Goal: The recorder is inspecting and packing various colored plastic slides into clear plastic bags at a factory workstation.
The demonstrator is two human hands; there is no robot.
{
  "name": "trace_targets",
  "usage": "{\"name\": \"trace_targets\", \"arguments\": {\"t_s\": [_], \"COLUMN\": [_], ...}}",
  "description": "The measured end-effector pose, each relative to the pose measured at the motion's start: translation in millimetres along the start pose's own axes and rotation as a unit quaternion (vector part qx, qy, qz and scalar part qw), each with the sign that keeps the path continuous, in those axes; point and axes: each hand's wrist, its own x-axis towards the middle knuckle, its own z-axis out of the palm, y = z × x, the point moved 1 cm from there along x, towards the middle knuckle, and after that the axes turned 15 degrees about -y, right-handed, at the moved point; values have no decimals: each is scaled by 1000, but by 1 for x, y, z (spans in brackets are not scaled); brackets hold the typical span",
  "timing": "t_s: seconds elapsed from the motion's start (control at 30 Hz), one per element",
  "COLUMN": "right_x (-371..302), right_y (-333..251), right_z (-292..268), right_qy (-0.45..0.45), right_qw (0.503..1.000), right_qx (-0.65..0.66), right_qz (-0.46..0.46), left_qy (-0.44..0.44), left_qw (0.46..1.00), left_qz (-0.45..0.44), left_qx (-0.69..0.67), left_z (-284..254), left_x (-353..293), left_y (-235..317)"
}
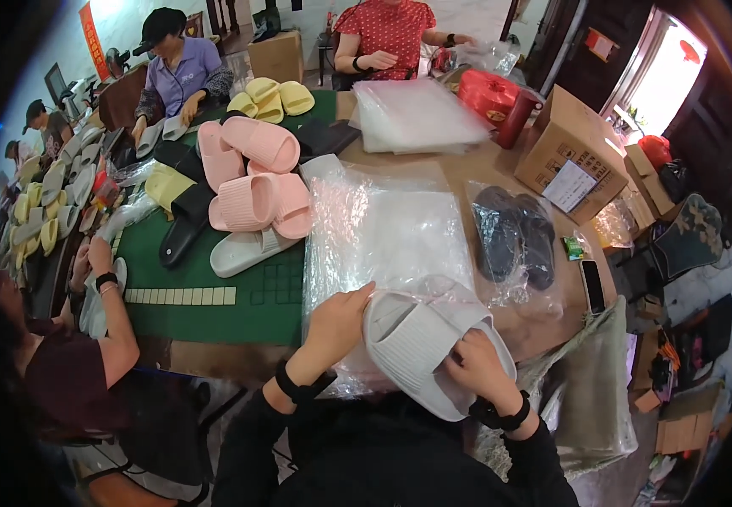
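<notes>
A pair of light grey ribbed slippers (412,342) is held just above the table's near edge, with clear plastic film showing around the upper ends. My right hand (483,365) grips the pair, its fingers curled at the strap of the right slipper. On the other side my left hand (334,328) is closed, thumb and fingers pinching what looks like the clear plastic bag's edge beside the left slipper. Beneath lies a stack of clear plastic bags (391,224). Just beyond my right hand rests a bagged pair of dark slippers (514,241).
Pink slippers (256,198), a white slipper (252,252) and black ones (187,221) heap on the green mat (172,313). A phone (592,287), carton (573,156), red ribbon roll (488,95) and woven sack (594,389) stand right. Co-workers sit left and across.
</notes>
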Motion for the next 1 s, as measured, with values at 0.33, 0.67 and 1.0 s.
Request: {"name": "trace_targets", "arguments": {"t_s": [0.33, 0.67, 1.0], "right_x": [0, 21, 61], "right_y": [-6, -26, -8], "right_z": [2, 15, 22], "right_qy": [25, 70, 183], "right_qw": [991, 983, 947], "right_qx": [-122, -165, -262], "right_qz": [43, 25, 33], "left_qy": [101, 19, -102], "left_qw": [993, 987, 969], "left_qz": [42, 102, 225], "left_qx": [43, 119, -14], "left_z": [1, 26, 28], "left_x": [-1, -17, -48], "left_y": [34, 61, 86]}}
